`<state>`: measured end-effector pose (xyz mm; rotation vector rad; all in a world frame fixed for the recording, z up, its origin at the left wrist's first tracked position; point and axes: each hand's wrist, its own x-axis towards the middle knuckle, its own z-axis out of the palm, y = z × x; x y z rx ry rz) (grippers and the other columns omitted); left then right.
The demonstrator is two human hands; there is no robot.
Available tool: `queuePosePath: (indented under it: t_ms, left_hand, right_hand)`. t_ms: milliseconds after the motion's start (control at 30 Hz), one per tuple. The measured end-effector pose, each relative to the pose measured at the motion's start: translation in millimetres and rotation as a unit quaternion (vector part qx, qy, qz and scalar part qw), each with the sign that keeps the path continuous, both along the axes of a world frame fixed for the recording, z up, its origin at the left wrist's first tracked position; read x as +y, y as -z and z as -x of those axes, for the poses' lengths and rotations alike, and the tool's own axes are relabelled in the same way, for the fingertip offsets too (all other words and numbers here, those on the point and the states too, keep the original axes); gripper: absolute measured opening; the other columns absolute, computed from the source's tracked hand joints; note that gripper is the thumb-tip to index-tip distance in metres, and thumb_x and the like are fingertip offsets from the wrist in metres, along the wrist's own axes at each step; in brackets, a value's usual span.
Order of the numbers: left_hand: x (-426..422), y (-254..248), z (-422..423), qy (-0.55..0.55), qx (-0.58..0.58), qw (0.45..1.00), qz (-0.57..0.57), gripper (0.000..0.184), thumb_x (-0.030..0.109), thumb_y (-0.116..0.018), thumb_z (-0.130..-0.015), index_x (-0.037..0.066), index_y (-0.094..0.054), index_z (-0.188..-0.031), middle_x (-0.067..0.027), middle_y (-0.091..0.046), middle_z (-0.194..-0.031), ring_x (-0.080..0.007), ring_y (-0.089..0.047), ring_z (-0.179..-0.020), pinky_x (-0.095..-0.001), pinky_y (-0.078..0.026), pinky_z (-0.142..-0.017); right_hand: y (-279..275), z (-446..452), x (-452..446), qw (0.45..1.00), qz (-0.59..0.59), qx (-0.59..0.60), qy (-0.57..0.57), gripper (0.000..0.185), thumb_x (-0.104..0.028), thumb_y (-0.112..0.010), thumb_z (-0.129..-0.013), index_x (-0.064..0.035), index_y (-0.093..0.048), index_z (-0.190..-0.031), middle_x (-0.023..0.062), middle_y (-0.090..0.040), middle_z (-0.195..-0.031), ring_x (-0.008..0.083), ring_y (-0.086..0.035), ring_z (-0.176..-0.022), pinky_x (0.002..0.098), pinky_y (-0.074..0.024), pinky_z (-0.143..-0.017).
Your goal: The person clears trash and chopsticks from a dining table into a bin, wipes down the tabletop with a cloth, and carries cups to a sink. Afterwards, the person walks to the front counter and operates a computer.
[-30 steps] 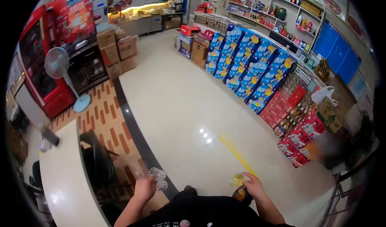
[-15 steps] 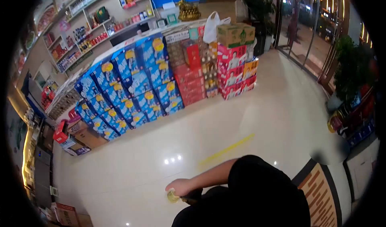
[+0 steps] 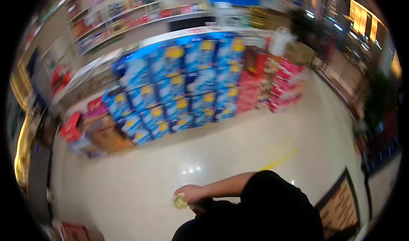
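My right hand (image 3: 190,193) reaches across the front of my body, its forearm bare below a black sleeve (image 3: 272,190). Its fingers are closed on a small, round, pale yellow object (image 3: 180,201). That object shows a ring-like face, but blur hides its exact kind. Just under the right wrist, a dark shape and a small skin-coloured patch (image 3: 197,210) show. This patch may belong to my left hand, whose fingers are hidden.
Stacked blue cartons (image 3: 177,91) line a counter, with red and pink boxes (image 3: 287,85) at their right end. Cardboard boxes (image 3: 106,132) stand at the left. Pale glossy floor (image 3: 140,177) lies between. A patterned mat (image 3: 339,207), plants and glass doors are on the right.
My view has turned left and blurred, so the counter and cartons sit farther right. The right hand keeps its hold on the round object, nearly the same place before my body.
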<state>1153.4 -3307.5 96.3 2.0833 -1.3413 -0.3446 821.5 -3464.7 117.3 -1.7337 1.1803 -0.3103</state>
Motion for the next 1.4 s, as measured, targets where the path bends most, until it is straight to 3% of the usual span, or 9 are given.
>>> queuePosePath:
  t_ms: [100, 200, 267, 300, 367, 867, 933, 1300, 1400]
  left_hand:
    - [-1, 32, -87, -0.070, 0.086, 0.994, -0.004, 0.020, 0.003, -0.057, -0.074, -0.004, -0.062, -0.092, -0.0193, -0.063, -0.088, -0.0353, -0.060, -0.089, -0.0405, -0.046, -0.083]
    - [-72, 19, -124, -0.030, -0.052, 0.998, -0.002, 0.018, 0.004, -0.058, -0.071, -0.001, -0.062, -0.087, -0.0213, -0.062, -0.090, -0.0356, -0.059, -0.086, -0.0394, -0.047, -0.077]
    - [-120, 13, -151, -0.053, -0.037, 0.998, 0.018, 0.018, 0.006, -0.057, -0.072, 0.001, -0.063, -0.088, -0.0204, -0.062, -0.087, -0.0363, -0.059, -0.082, -0.0403, -0.048, -0.074]
    - [-149, 4, -168, -0.055, -0.028, 0.998, 0.011, 0.018, 0.007, -0.057, -0.072, 0.001, -0.063, -0.088, -0.0201, -0.062, -0.086, -0.0364, -0.059, -0.080, -0.0404, -0.048, -0.073]
    - [-185, -5, -199, -0.122, -0.034, 0.992, -0.022, 0.017, 0.008, -0.056, -0.073, 0.002, -0.064, -0.088, -0.0185, -0.063, -0.083, -0.0362, -0.060, -0.077, -0.0408, -0.049, -0.071]
    - [-392, 71, -593, -0.232, 0.082, 0.968, 0.053, 0.014, 0.003, -0.059, -0.068, 0.002, -0.063, -0.082, -0.0184, -0.061, -0.074, -0.0344, -0.060, -0.068, -0.0414, -0.048, -0.061]
    - [-455, 26, -641, -0.161, -0.044, 0.984, 0.066, 0.016, 0.005, -0.060, -0.068, 0.002, -0.063, -0.084, -0.0179, -0.062, -0.076, -0.0343, -0.060, -0.068, -0.0413, -0.048, -0.062]
    - [-729, 13, -911, -0.134, -0.046, 0.990, 0.006, 0.017, 0.005, -0.060, -0.071, 0.002, -0.063, -0.087, -0.0186, -0.062, -0.082, -0.0356, -0.060, -0.074, -0.0410, -0.048, -0.065]
    - [-772, -1, -971, -0.166, -0.027, 0.986, -0.022, 0.021, 0.006, -0.061, -0.071, 0.002, -0.063, -0.091, -0.0186, -0.063, -0.083, -0.0353, -0.060, -0.075, -0.0401, -0.049, -0.068]
  right_hand:
    - [12, -64, -65, 0.995, -0.051, -0.081, -0.003, 0.047, -0.026, -0.067, -0.070, -0.0086, -0.057, -0.113, 0.0137, -0.059, -0.111, 0.0283, -0.056, -0.101, 0.0359, -0.0436, -0.087]
    - [36, -125, -149, 0.976, -0.143, -0.151, 0.065, 0.032, -0.011, -0.061, -0.080, -0.0094, -0.058, -0.112, 0.0093, -0.064, -0.092, 0.0164, -0.062, -0.082, 0.0299, -0.0500, -0.071]
    - [35, -171, -211, 0.991, -0.121, -0.058, 0.029, 0.041, -0.005, -0.053, -0.082, -0.0055, -0.048, -0.122, 0.0120, -0.064, -0.087, 0.0186, -0.063, -0.071, 0.0298, -0.0503, -0.064]
    - [76, -186, -250, 0.994, 0.107, -0.004, -0.038, 0.042, -0.004, -0.052, -0.078, -0.0062, -0.050, -0.121, 0.0103, -0.063, -0.074, 0.0167, -0.060, -0.062, 0.0284, -0.0485, -0.058]
    - [23, -241, -301, 0.996, 0.031, 0.051, -0.061, 0.045, -0.004, -0.051, -0.072, -0.0103, -0.055, -0.116, 0.0073, -0.058, -0.061, 0.0144, -0.055, -0.055, 0.0284, -0.0453, -0.054]
    - [8, -688, -598, 0.992, -0.072, 0.045, -0.091, 0.046, -0.006, -0.054, -0.072, -0.0128, -0.057, -0.117, 0.0089, -0.063, -0.072, 0.0148, -0.058, -0.064, 0.0282, -0.0479, -0.061]
    - [39, -726, -640, 0.994, -0.050, 0.025, -0.096, 0.046, -0.007, -0.054, -0.072, -0.0123, -0.057, -0.117, 0.0112, -0.064, -0.075, 0.0157, -0.059, -0.065, 0.0280, -0.0480, -0.061]
    - [49, -983, -880, 0.991, 0.054, 0.093, -0.082, 0.049, -0.018, -0.057, -0.073, -0.0121, -0.053, -0.121, 0.0209, -0.063, -0.078, 0.0316, -0.062, -0.069, 0.0388, -0.0486, -0.067]
    - [37, -1059, -949, 0.989, 0.077, 0.077, -0.101, 0.050, -0.016, -0.056, -0.072, -0.0103, -0.052, -0.122, 0.0162, -0.063, -0.071, 0.0241, -0.061, -0.064, 0.0348, -0.0478, -0.062]
